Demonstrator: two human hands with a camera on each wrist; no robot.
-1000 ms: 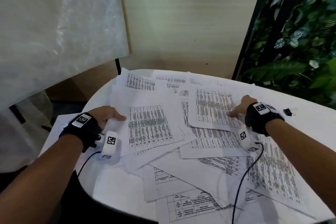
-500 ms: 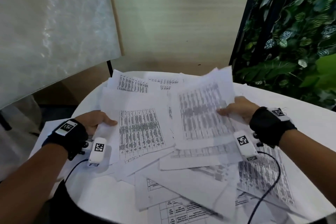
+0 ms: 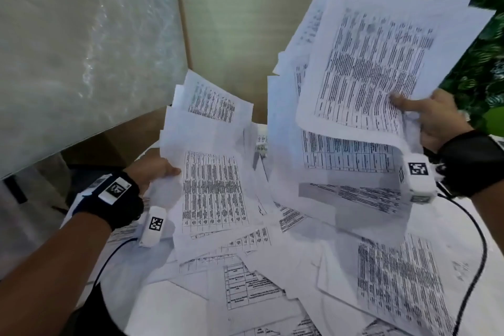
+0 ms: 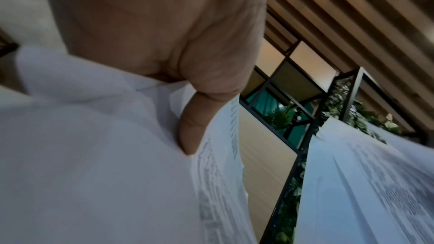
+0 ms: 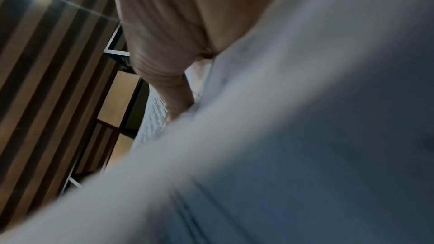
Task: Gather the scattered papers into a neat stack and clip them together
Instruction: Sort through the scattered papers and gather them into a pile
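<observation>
Printed white papers [image 3: 261, 275] lie scattered over a round white table [image 3: 463, 229]. My left hand [image 3: 155, 169] pinches the left edge of a bunch of sheets [image 3: 210, 188], thumb on top, tilting them up off the table; the left wrist view shows the thumb [image 4: 195, 127] pressed on that bunch of sheets [image 4: 94, 155]. My right hand [image 3: 425, 112] grips a second bunch of sheets [image 3: 368, 76] by its right edge and holds it high and upright. In the right wrist view blurred paper [image 5: 305, 136] fills the frame beside the thumb [image 5: 173, 99]. The clip is hidden.
A frosted panel [image 3: 81, 49] stands at the back left and a beige wall panel [image 3: 240, 30] behind the table. Green foliage [image 3: 477, 68] fills the right background. Black cables [image 3: 474, 240] trail from both wrists across the papers.
Both hands have raised their bunches of paper. The right bunch went from flat on the table to high and upright; the left bunch tilted up off the table.
</observation>
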